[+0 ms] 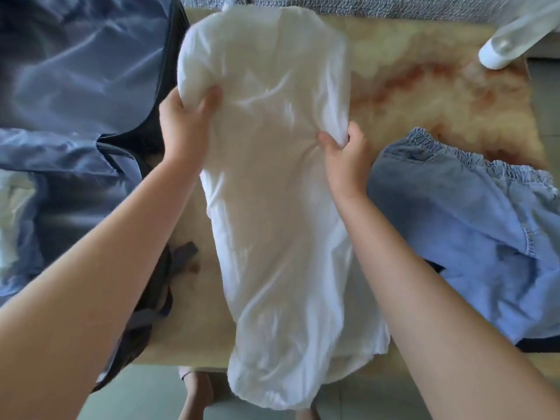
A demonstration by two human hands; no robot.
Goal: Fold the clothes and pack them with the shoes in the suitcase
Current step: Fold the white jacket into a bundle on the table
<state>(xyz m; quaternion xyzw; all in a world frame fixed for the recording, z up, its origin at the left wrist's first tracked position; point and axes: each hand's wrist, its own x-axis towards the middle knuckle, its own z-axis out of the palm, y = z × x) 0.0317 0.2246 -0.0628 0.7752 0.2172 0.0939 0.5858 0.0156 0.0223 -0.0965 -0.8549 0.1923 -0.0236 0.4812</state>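
A long white garment (pixel 272 207) lies down the middle of the marbled table (pixel 439 95), its lower end hanging over the near edge. My left hand (pixel 185 122) grips its left side near the top. My right hand (pixel 345 153) pinches its right edge. The top part is lifted and curls over between my hands. An open suitcase (pixel 75 86) with blue-grey lining sits at the left, with something white (pixel 12 213) in its lower half. Light blue denim shorts (pixel 472 219) with an elastic waistband lie crumpled at the right. No shoes are in view.
A clear bottle with a white cap (pixel 509 40) lies at the table's far right corner. A grey textured sofa (pixel 363 7) runs along the far side. Dark suitcase straps (pixel 181 256) spill onto the table's left edge. My feet (pixel 194 389) show below the near edge.
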